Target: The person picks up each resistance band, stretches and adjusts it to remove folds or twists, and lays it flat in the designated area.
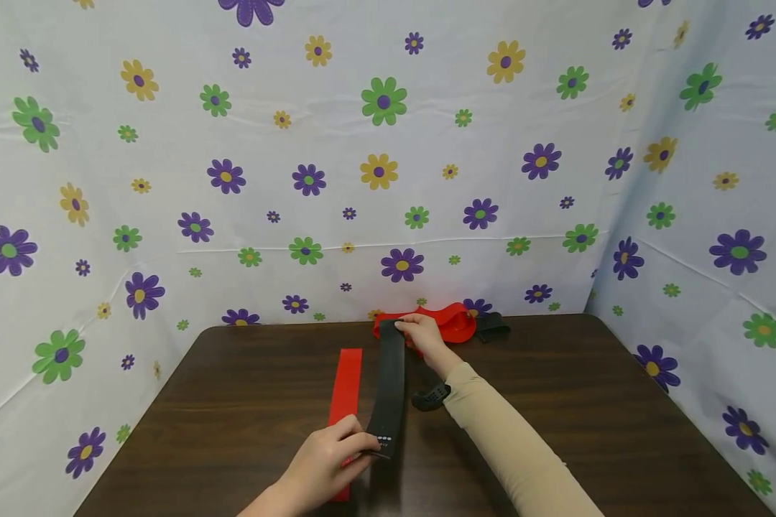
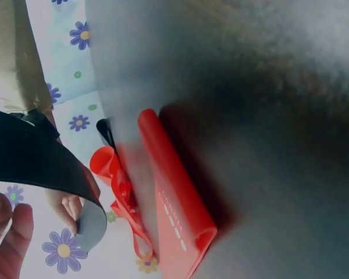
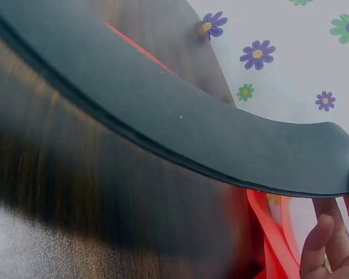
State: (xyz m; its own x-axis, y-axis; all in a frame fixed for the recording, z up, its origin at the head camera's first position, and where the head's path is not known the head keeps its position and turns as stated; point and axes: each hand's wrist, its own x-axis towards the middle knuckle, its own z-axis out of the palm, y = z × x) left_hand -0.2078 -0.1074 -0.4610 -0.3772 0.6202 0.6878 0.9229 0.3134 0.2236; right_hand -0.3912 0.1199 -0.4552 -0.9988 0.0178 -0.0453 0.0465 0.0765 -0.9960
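A black resistance band (image 1: 390, 380) with white print near its lower end stretches between my two hands above the table. My left hand (image 1: 330, 456) pinches the near end, thumb against fingers; in the left wrist view its fingers (image 2: 20, 224) show beside the curving black band (image 2: 41, 154). The far end is pinched by my right hand (image 1: 422, 334), whose fingers (image 3: 337, 235) appear at the edge of the right wrist view. Just left of the black band lies a flattened red resistance band (image 1: 345, 388), partly covered by my left hand. White print marks this red band (image 2: 174, 192) too.
Behind my right hand, a loose heap of red band (image 1: 455, 323) lies near the table's back edge, with a black band (image 1: 493, 325) at its right. The dark wooden table (image 1: 246, 402) meets a flower-patterned cloth (image 1: 336, 143) at the back and sides.
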